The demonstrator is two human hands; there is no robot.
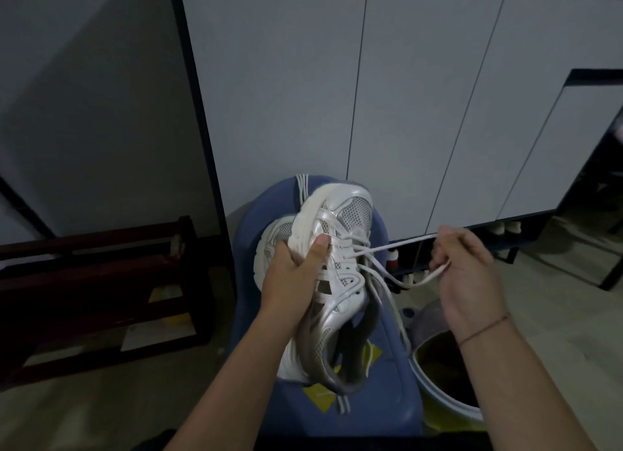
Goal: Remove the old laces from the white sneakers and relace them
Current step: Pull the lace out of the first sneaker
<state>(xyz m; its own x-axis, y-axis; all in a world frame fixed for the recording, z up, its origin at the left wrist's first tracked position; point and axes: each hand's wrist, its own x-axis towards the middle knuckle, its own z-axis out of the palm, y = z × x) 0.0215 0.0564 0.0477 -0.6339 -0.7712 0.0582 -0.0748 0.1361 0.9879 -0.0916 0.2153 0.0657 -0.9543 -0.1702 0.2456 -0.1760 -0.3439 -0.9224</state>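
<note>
Above the blue stool (387, 400), the left hand (293, 278) grips the white sneaker (340, 234) by its sole side, thumb pressed beside the eyelets. The right hand (468, 271), right of the stool, pinches the lace (397, 246) drawn taut from the eyelets. A second sneaker (274, 238) seems to lie on the stool behind the first.
</note>
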